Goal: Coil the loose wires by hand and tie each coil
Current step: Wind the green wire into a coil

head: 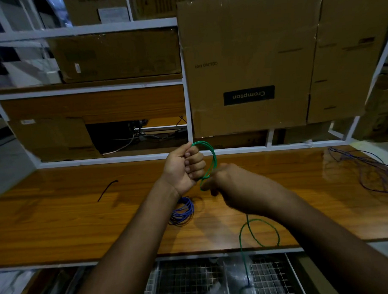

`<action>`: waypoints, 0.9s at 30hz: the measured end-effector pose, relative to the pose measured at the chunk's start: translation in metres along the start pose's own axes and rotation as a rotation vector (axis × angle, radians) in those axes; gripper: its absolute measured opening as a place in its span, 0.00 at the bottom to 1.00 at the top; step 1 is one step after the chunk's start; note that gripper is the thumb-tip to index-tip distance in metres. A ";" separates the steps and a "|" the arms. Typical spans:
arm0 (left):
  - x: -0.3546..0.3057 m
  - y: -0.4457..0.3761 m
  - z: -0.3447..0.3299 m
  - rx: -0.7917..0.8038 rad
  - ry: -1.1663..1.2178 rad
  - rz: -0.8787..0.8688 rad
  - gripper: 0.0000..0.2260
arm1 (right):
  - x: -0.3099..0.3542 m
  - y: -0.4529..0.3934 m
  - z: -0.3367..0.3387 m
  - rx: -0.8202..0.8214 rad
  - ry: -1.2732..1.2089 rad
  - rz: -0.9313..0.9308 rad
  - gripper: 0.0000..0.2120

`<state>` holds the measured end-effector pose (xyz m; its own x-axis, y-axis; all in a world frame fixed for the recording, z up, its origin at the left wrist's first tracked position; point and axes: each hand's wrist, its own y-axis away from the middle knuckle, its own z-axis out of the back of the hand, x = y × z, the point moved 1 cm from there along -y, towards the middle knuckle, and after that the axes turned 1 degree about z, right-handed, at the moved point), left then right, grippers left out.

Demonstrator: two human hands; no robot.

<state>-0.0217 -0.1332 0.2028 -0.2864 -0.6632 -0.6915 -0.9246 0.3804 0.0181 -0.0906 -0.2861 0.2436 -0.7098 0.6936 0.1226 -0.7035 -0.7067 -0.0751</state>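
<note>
The left hand (pixel 185 167) gripped the green wire (pixel 212 159) coil in a fist; the right hand (pixel 225 181) pinched its springy, light loop, best held where turns cross.

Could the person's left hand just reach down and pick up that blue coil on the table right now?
Probably not at once. The left hand grips the green wire loops, so its fingers are taken. The blue coil lies on the table just under the left wrist, with nothing over it, so the way is free once the hand lets go.
</note>
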 end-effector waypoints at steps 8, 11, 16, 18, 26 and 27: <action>0.001 0.010 -0.009 -0.100 -0.093 -0.074 0.20 | -0.016 -0.010 0.018 -0.522 0.131 0.069 0.08; 0.001 0.010 -0.010 -0.084 -0.129 -0.030 0.20 | -0.022 -0.017 0.017 -0.681 0.146 0.067 0.10; 0.003 0.012 -0.012 -0.005 -0.204 0.082 0.22 | -0.037 -0.031 0.025 -0.671 0.134 -0.182 0.21; 0.002 0.012 -0.010 0.008 -0.237 0.110 0.20 | -0.047 -0.035 0.028 -0.628 0.206 -0.258 0.29; -0.007 0.019 -0.005 0.110 -0.265 0.167 0.18 | -0.086 -0.031 0.024 -0.228 -0.545 -0.058 0.30; -0.010 0.019 -0.002 0.102 -0.239 0.154 0.19 | -0.091 -0.027 0.020 -0.153 -0.772 -0.039 0.25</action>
<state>-0.0370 -0.1209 0.2116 -0.3428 -0.4269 -0.8368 -0.8416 0.5353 0.0717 -0.0060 -0.3331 0.2547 -0.4991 0.3848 0.7764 -0.7641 -0.6181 -0.1849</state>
